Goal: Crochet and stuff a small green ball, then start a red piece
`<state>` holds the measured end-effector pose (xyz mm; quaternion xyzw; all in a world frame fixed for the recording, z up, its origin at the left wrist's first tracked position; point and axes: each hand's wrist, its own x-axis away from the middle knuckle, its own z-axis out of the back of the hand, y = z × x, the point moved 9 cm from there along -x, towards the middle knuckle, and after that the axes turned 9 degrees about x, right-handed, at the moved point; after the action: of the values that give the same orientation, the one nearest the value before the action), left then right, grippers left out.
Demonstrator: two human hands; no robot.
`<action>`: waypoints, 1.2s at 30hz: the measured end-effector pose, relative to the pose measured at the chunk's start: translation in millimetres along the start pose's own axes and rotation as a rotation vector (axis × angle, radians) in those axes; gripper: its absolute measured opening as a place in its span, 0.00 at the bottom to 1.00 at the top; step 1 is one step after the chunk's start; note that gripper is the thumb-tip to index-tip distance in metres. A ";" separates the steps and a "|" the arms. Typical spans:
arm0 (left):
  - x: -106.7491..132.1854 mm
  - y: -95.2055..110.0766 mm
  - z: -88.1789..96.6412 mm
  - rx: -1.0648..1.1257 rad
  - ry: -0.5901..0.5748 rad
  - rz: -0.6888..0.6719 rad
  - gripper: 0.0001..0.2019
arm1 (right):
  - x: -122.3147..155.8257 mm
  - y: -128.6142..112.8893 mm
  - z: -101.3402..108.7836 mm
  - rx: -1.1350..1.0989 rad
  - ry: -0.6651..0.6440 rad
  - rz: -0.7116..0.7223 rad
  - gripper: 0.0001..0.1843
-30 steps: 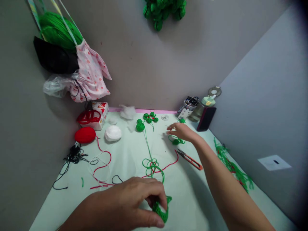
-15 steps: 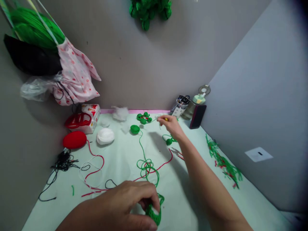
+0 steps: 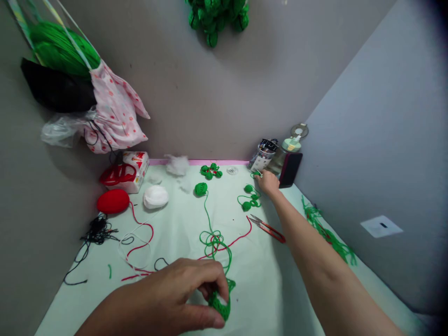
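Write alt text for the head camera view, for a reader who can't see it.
A person's left hand pinches a green crochet piece at the near edge of a pale green table, while the right hand stretches to the far side beside a jar. A red yarn ball, white yarn ball, loose green strands and red snips lie between.

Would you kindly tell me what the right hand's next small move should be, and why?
Probably pinch the small green piece beside the jar and draw it back: the right hand has its fingertips at it, while the left hand pinches a green crochet piece near the front.
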<state>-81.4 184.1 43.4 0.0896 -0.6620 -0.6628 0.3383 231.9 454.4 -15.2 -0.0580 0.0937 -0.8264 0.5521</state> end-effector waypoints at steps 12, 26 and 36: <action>-9.1 -15.9 23.2 0.542 0.194 -0.126 0.09 | 107.8 3.9 83.3 -0.467 -0.097 0.307 0.26; -1.9 -12.9 54.5 0.556 0.504 -0.276 0.15 | 282.4 -122.2 40.8 -0.778 -0.777 0.705 0.14; -15.4 -11.3 37.6 0.351 0.367 -0.319 0.08 | 274.6 -121.9 28.3 -1.263 -1.022 0.383 0.21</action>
<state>-94.8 222.4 31.8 0.3680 -0.6717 -0.5559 0.3232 22.4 243.6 37.0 -0.7077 0.2856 -0.3820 0.5213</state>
